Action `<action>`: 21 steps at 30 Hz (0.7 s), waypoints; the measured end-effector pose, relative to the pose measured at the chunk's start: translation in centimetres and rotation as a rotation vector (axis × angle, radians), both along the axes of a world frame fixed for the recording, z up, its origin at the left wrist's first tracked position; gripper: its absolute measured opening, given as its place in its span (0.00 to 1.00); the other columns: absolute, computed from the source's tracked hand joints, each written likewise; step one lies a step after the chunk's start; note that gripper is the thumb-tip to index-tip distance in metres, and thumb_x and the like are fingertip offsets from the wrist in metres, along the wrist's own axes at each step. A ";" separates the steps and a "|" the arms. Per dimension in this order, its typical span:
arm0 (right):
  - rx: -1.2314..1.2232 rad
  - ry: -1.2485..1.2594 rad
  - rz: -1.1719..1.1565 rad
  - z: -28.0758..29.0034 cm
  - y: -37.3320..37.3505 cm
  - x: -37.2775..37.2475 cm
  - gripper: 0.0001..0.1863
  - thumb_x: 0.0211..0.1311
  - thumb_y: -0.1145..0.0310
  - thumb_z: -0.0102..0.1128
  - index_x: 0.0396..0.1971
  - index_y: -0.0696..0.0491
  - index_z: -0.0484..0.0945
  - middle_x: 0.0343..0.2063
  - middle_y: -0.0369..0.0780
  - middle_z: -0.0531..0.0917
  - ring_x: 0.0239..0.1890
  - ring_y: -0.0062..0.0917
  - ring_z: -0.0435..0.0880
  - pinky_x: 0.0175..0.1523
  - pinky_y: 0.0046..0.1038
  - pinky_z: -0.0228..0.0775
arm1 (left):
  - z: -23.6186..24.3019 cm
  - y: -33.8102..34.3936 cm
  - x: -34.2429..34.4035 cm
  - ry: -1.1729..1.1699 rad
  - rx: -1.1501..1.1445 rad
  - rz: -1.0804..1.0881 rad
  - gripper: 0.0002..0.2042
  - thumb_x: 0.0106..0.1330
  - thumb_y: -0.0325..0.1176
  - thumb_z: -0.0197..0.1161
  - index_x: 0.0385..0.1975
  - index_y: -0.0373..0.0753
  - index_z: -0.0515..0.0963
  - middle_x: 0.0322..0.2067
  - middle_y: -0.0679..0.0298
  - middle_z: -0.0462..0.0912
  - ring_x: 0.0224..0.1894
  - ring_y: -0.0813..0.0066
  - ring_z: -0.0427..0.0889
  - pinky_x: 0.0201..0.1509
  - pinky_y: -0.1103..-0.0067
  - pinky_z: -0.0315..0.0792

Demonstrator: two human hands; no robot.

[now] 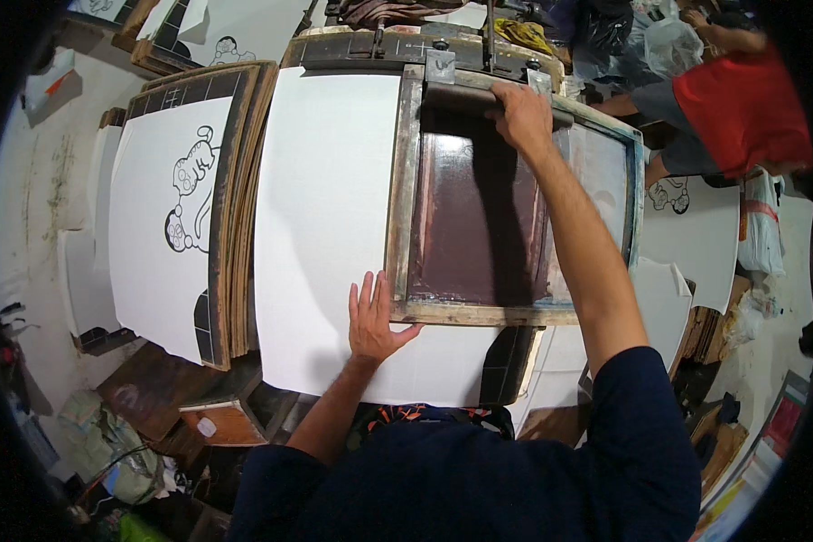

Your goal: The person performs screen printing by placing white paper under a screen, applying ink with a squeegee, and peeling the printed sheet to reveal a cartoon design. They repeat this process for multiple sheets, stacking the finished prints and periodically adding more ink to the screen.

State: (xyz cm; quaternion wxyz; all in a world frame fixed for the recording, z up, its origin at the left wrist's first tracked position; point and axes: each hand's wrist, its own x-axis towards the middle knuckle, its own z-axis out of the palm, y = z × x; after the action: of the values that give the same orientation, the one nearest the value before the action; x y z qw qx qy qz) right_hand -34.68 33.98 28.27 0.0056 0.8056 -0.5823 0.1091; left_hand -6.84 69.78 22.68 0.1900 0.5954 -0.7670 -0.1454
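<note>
A wooden-framed printing screen [399, 194] with dark purplish mesh lies over the right part of a board covered in white cloth [325, 181]. At the screen's far end, my right hand [526, 117] is closed round the dark bar of a squeegee [461, 98], whose lower edge I cannot make out. That arm reaches across the screen's right side and casts a shadow on the mesh. My left hand [370, 323] rests on the cloth with fingers spread, by the screen's near left corner; its thumb reaches along the frame's near edge.
Metal hinge clamps [440, 66] hold the screen's far edge. Left stand leaning boards with a white cloth [158, 181] bearing a black cartoon outline. A person in a red shirt [741, 108] is at the far right, near plastic bags [673, 45]. A wooden box [219, 423] stands lower left.
</note>
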 end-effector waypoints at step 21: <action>-0.284 -0.029 -0.055 -2.8 -0.4 0.4 0.14 0.53 0.74 0.65 0.41 0.45 0.79 0.38 0.33 0.82 0.46 0.34 0.81 0.50 0.41 0.68 | -0.5 -0.8 0.1 0.008 0.065 0.009 0.57 0.46 0.48 0.82 0.73 0.24 0.56 0.71 0.41 0.64 0.75 0.40 0.60 0.75 0.41 0.52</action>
State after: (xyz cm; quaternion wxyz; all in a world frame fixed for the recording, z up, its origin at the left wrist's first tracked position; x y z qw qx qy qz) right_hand -34.24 33.56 25.48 0.1140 0.7787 -0.5830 0.2019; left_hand -6.76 69.01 22.21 0.1743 0.6042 -0.7584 -0.1715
